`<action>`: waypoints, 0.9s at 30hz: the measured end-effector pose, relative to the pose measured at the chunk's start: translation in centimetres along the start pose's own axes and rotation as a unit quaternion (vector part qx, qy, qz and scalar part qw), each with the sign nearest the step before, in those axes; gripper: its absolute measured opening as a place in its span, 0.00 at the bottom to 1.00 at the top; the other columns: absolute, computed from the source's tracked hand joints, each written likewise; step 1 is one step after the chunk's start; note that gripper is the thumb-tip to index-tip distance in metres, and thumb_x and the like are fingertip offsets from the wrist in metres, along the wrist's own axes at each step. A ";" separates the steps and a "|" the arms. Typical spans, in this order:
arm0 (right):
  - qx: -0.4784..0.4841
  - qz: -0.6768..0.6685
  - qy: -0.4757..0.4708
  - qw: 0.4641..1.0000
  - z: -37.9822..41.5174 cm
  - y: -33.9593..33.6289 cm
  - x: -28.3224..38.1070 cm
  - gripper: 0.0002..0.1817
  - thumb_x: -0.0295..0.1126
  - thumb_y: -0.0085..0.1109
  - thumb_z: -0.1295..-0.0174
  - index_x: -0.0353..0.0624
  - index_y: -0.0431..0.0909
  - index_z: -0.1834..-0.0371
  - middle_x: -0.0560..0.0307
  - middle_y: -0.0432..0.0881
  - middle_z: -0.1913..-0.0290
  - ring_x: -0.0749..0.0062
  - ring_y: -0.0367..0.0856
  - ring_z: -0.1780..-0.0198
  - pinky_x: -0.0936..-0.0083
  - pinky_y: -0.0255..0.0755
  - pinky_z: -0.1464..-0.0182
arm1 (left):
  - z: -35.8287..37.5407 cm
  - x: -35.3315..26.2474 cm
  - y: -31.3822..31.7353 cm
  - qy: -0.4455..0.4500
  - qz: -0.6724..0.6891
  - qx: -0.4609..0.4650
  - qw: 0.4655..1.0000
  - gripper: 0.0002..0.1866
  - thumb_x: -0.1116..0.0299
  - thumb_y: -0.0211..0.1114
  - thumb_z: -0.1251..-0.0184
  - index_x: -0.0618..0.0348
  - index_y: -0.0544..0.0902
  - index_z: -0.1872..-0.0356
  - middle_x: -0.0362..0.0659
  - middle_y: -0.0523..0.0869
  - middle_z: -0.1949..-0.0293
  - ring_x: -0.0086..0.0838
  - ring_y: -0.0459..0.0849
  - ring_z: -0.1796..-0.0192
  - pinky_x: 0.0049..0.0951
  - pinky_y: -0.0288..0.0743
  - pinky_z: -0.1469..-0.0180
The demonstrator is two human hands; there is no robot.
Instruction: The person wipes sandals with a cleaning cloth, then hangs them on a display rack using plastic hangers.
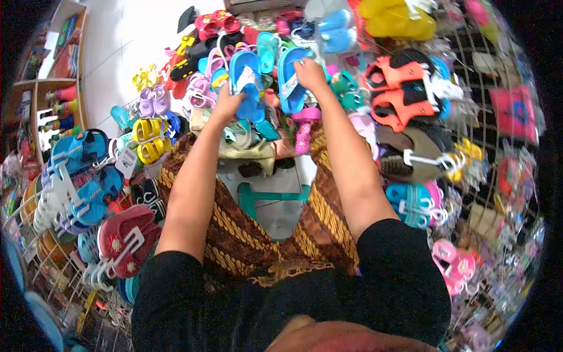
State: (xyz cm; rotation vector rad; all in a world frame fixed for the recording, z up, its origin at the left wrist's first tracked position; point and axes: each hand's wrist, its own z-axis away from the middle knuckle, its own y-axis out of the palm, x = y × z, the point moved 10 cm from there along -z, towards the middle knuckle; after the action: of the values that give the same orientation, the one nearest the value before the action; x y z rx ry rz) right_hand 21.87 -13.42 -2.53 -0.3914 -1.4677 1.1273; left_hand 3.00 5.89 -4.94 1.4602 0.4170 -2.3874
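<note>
My left hand (pixel 227 104) is closed on the outer side of a blue slide sandal (pixel 251 94) with a white patterned strap. The matching blue sandal (pixel 289 69) is gripped along its right edge by my right hand (pixel 311 75). Both sandals are held up side by side, a small gap between them, with their upper sides towards me. Under and behind them lies a pile of children's shoes, among them a teal sandal (pixel 267 51) and a magenta clog (pixel 305 120). Some fingers of each hand are hidden behind the soles.
Yellow sandals (pixel 151 139) and lilac clogs (pixel 154 101) lie to the left. Wire racks hung with footwear flank me, including red slippers (pixel 126 240) and orange-black sandals (pixel 402 88). A green stool frame (pixel 247 200) stands between my knees. Shelves (pixel 58 88) stand far left.
</note>
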 end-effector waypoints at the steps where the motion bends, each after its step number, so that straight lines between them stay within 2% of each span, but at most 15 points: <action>1: 0.000 -0.062 0.019 0.998 2.2 -3.1 1.6 0.22 0.47 0.52 0.40 0.35 0.80 0.64 0.37 0.83 0.64 0.41 0.81 0.62 0.55 0.73 0.56 | 0.9 -0.6 0.3 0.000 0.005 -0.003 1.000 0.25 0.79 0.63 0.45 0.64 0.71 0.42 0.47 0.83 0.53 0.32 0.82 0.54 0.31 0.76 0.52; 3: -0.044 -0.233 0.000 0.972 7.7 -8.4 4.3 0.20 0.43 0.49 0.37 0.34 0.78 0.71 0.43 0.81 0.75 0.56 0.81 0.70 0.61 0.71 0.65 | 2.8 -1.1 2.1 -0.008 0.042 0.027 0.999 0.24 0.78 0.62 0.44 0.63 0.71 0.44 0.46 0.83 0.55 0.32 0.82 0.55 0.32 0.76 0.52; 5: -0.049 -0.385 0.047 0.920 15.1 -11.9 5.6 0.19 0.42 0.48 0.33 0.33 0.77 0.63 0.59 0.79 0.68 0.78 0.72 0.64 0.73 0.68 0.59 | 4.2 -1.0 4.9 0.002 0.053 0.079 0.995 0.24 0.77 0.62 0.45 0.63 0.71 0.45 0.46 0.82 0.54 0.32 0.81 0.54 0.31 0.76 0.52; 6: 0.014 -0.432 0.070 0.899 18.2 -12.0 5.2 0.18 0.38 0.48 0.31 0.33 0.76 0.51 0.59 0.79 0.54 0.74 0.73 0.51 0.75 0.65 0.46 | 8.6 -5.8 6.8 0.034 0.060 0.081 0.994 0.25 0.75 0.63 0.47 0.63 0.71 0.45 0.46 0.81 0.53 0.32 0.80 0.53 0.31 0.75 0.52; 7: -0.010 -0.437 0.026 0.899 21.9 -14.7 6.7 0.18 0.36 0.47 0.30 0.32 0.75 0.48 0.56 0.79 0.51 0.73 0.74 0.49 0.75 0.65 0.42 | 8.8 -3.8 9.3 0.013 0.032 0.144 0.989 0.24 0.76 0.62 0.46 0.63 0.71 0.45 0.45 0.81 0.53 0.31 0.79 0.53 0.31 0.75 0.51; 9: -0.129 -0.468 -0.004 0.874 29.6 -19.3 7.2 0.15 0.28 0.42 0.29 0.33 0.75 0.47 0.54 0.80 0.52 0.71 0.76 0.49 0.73 0.67 0.42 | 13.8 -7.3 14.3 0.110 -0.028 0.218 0.969 0.24 0.74 0.64 0.43 0.62 0.70 0.43 0.46 0.80 0.51 0.30 0.79 0.51 0.32 0.75 0.49; 11: -0.164 -0.514 -0.103 0.836 35.2 -22.0 8.0 0.15 0.25 0.43 0.30 0.33 0.74 0.44 0.53 0.80 0.49 0.70 0.75 0.46 0.73 0.66 0.40 | 22.4 -13.0 19.3 0.168 0.036 0.300 0.938 0.24 0.71 0.64 0.38 0.63 0.70 0.41 0.46 0.80 0.49 0.29 0.78 0.49 0.32 0.74 0.48; 12: -0.093 -0.541 -0.008 0.836 37.0 -20.3 5.7 0.15 0.25 0.44 0.30 0.34 0.75 0.44 0.53 0.79 0.47 0.70 0.73 0.44 0.73 0.65 0.39 | 23.8 -11.9 21.9 0.154 0.065 0.343 0.924 0.25 0.69 0.64 0.36 0.63 0.69 0.40 0.45 0.80 0.49 0.28 0.78 0.48 0.32 0.74 0.47; 15: -0.115 -0.454 0.010 0.883 41.8 -24.5 5.3 0.14 0.24 0.51 0.35 0.38 0.78 0.48 0.50 0.80 0.50 0.64 0.75 0.44 0.69 0.65 0.39 | 28.7 -9.6 25.6 0.100 0.078 0.350 0.928 0.19 0.68 0.62 0.36 0.62 0.72 0.45 0.44 0.81 0.54 0.28 0.79 0.52 0.31 0.74 0.50; 16: -0.195 -0.205 -0.075 0.956 43.4 -27.8 6.4 0.15 0.24 0.59 0.44 0.42 0.81 0.53 0.48 0.77 0.52 0.55 0.72 0.45 0.63 0.64 0.39 | 30.9 -11.5 25.9 0.184 -0.021 0.338 0.923 0.18 0.68 0.62 0.36 0.62 0.74 0.47 0.43 0.80 0.55 0.29 0.78 0.53 0.31 0.73 0.49; 17: -0.221 -0.138 -0.074 0.963 45.0 -29.4 6.7 0.15 0.24 0.60 0.47 0.42 0.82 0.54 0.47 0.75 0.52 0.53 0.70 0.45 0.61 0.63 0.39 | 33.2 -13.8 26.4 0.270 -0.117 0.323 0.899 0.16 0.68 0.61 0.37 0.61 0.75 0.49 0.43 0.80 0.56 0.30 0.78 0.53 0.30 0.72 0.49; 19: -0.266 0.002 -0.061 0.962 48.2 -32.1 7.4 0.16 0.25 0.63 0.52 0.43 0.82 0.57 0.46 0.71 0.53 0.49 0.67 0.46 0.58 0.61 0.40 | 37.6 -17.4 27.0 0.327 -0.115 0.314 0.884 0.16 0.70 0.60 0.38 0.62 0.75 0.49 0.45 0.79 0.56 0.31 0.78 0.54 0.31 0.72 0.49; 25: -0.286 -0.103 -0.009 0.953 53.5 -32.1 4.0 0.13 0.30 0.64 0.48 0.41 0.83 0.58 0.46 0.67 0.49 0.48 0.65 0.42 0.59 0.59 0.39 | 44.5 -16.1 28.9 0.303 -0.123 0.416 0.848 0.18 0.70 0.62 0.40 0.63 0.70 0.50 0.53 0.72 0.56 0.41 0.74 0.51 0.37 0.68 0.46; 26: -0.294 -0.112 -0.014 0.949 54.0 -31.8 3.4 0.13 0.31 0.63 0.47 0.41 0.83 0.58 0.46 0.67 0.47 0.49 0.65 0.41 0.59 0.60 0.38 | 45.4 -15.6 29.2 0.260 -0.109 0.470 0.836 0.29 0.69 0.65 0.42 0.63 0.66 0.39 0.54 0.71 0.44 0.43 0.70 0.40 0.36 0.63 0.37; 27: -0.300 -0.122 -0.020 0.946 54.4 -31.3 2.8 0.13 0.31 0.62 0.46 0.40 0.82 0.58 0.45 0.67 0.45 0.49 0.65 0.39 0.59 0.60 0.38 | 46.6 -15.8 29.4 0.299 -0.120 0.515 0.795 0.33 0.68 0.66 0.43 0.63 0.64 0.36 0.54 0.70 0.41 0.42 0.69 0.37 0.36 0.62 0.35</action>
State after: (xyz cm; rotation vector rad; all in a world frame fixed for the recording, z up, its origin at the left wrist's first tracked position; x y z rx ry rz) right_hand -16.69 -48.55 32.50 -0.5858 -1.8285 0.4744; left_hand -15.73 -37.80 27.12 2.7740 -0.7971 -2.3374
